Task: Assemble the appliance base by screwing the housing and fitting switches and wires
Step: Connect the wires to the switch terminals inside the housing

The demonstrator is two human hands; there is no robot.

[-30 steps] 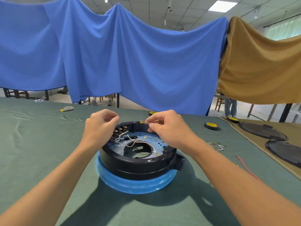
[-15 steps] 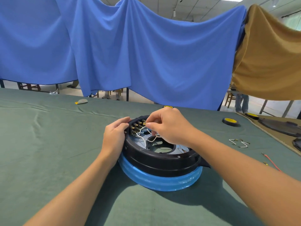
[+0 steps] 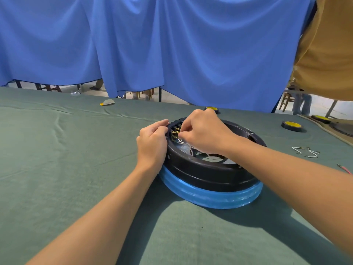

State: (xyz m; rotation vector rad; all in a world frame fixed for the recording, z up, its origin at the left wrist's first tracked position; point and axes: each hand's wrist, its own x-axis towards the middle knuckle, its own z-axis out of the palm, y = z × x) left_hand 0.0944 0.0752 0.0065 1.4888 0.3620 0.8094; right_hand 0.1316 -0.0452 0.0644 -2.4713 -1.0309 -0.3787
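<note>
A round black appliance base [image 3: 206, 172] with a blue film-wrapped lower ring [image 3: 215, 196] lies on the green table cloth. Brass switch terminals [image 3: 175, 131] sit inside its left rim, with white wires [image 3: 188, 145] running across the inner plate. My left hand [image 3: 151, 144] grips the outer left rim of the base, fingers curled over the edge. My right hand [image 3: 204, 135] reaches in from the right and pinches a white wire end at the terminals; its fingertips hide the connector.
Loose white wires [image 3: 305, 151] and a red wire [image 3: 343, 169] lie to the right. Yellow-topped black tape rolls [image 3: 292, 126] sit at the back right. A small scrap [image 3: 108, 102] lies at the far left. Blue and brown cloths hang behind the table.
My left hand dropped from above the base to grip its left rim. My right hand moved left across the base to the terminals. The view shifted left and down.
</note>
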